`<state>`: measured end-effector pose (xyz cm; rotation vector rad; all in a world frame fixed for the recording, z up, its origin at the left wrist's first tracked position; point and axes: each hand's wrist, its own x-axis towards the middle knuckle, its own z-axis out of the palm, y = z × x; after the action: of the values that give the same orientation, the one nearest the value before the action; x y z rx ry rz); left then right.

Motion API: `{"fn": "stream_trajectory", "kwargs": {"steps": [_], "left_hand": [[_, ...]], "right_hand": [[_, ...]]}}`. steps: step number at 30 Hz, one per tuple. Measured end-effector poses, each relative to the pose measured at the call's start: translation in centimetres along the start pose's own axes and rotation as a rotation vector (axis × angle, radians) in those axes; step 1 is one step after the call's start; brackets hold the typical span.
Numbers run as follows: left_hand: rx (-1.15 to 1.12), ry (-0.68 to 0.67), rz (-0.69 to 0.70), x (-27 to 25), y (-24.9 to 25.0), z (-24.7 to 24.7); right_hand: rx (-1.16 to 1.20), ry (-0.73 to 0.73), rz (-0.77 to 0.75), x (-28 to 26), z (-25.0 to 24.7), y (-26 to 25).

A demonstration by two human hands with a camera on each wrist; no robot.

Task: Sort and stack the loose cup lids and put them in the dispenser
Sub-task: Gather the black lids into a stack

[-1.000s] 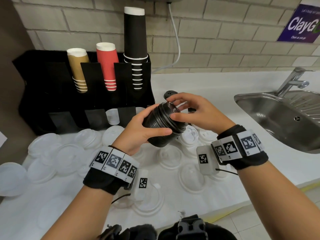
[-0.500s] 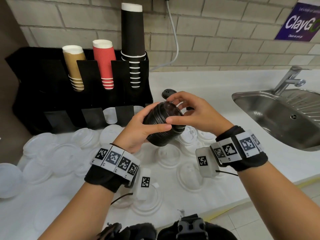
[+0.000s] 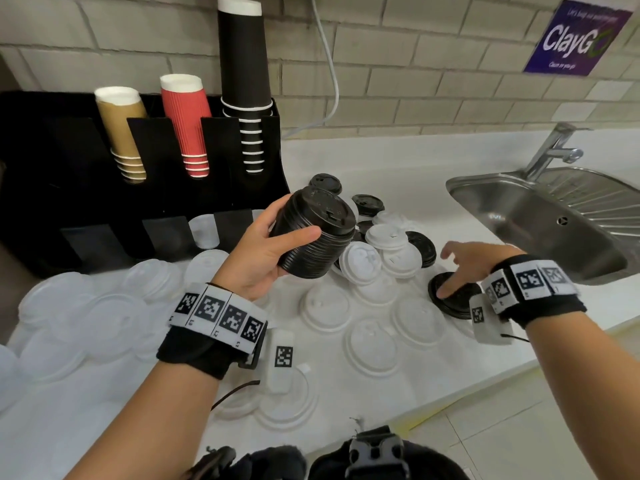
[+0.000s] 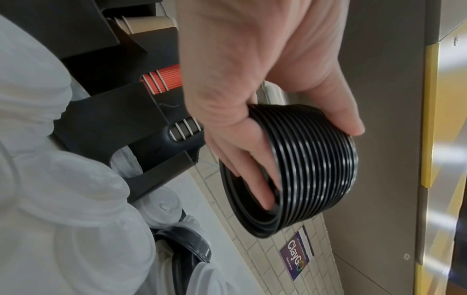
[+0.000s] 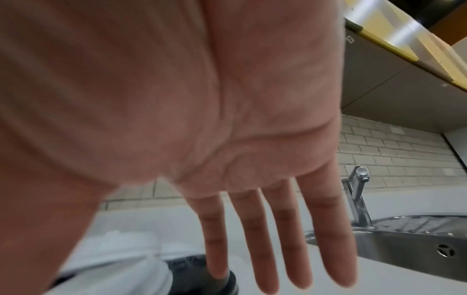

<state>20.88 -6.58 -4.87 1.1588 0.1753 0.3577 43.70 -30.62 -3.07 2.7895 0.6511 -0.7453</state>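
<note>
My left hand (image 3: 277, 244) grips a tall stack of black lids (image 3: 315, 233) above the counter, thumb across the side; in the left wrist view the fingers (image 4: 255, 159) hook inside the stack's (image 4: 313, 167) open end. My right hand (image 3: 464, 268) is down at the right, fingers straight and spread, the thumb touching a loose black lid (image 3: 457, 299) on the counter; the right wrist view shows the flat palm (image 5: 252, 199) over a black lid (image 5: 197, 267). More loose black lids (image 3: 367, 204) and white lids (image 3: 363, 263) lie mixed behind. The black dispenser (image 3: 69, 188) stands at the back left.
Brown, red and black cup stacks (image 3: 183, 123) stand in the dispenser's top slots. Translucent lids (image 3: 374, 344) cover the white counter (image 3: 381, 161) from the left edge to the middle. A steel sink (image 3: 540, 216) with a tap (image 3: 554, 150) lies to the right. The counter's front edge (image 3: 485, 386) runs near my right wrist.
My right hand has let go of the stack's top and moved down right onto a loose black lid. My left hand keeps the stack, now tilted, a little higher and to the left.
</note>
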Motion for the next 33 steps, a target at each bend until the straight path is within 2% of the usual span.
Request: {"fn": "stream_trajectory", "kwargs": {"steps": [7, 11, 13, 17, 20, 26, 33], "left_hand": [[-0.013, -0.024, -0.004, 0.5, -0.4, 0.2], [-0.016, -0.023, -0.018, 0.6, -0.7, 0.6], [-0.015, -0.024, -0.03, 0.6, -0.9, 0.9], [-0.006, -0.05, -0.04, 0.4, -1.3, 1.6], [0.005, -0.052, -0.034, 0.3, -1.4, 1.9], [0.045, -0.03, 0.003, -0.1, -1.1, 1.8], [0.121, -0.065, -0.009, -0.4, -0.7, 1.7]], "right_hand": [[-0.006, 0.043, -0.043, 0.3, 1.6, -0.3], [-0.029, 0.157, -0.087, -0.8, 0.4, -0.7], [0.135, 0.224, -0.212, -1.7, -0.7, -1.5], [0.721, 0.374, -0.669, -4.4, -1.9, -4.8], [0.907, 0.436, -0.832, -6.2, -1.7, -7.5], [0.89, 0.487, -0.867, -7.0, -0.9, -10.2], [0.794, 0.419, -0.861, -7.1, -2.0, -10.6]]}}
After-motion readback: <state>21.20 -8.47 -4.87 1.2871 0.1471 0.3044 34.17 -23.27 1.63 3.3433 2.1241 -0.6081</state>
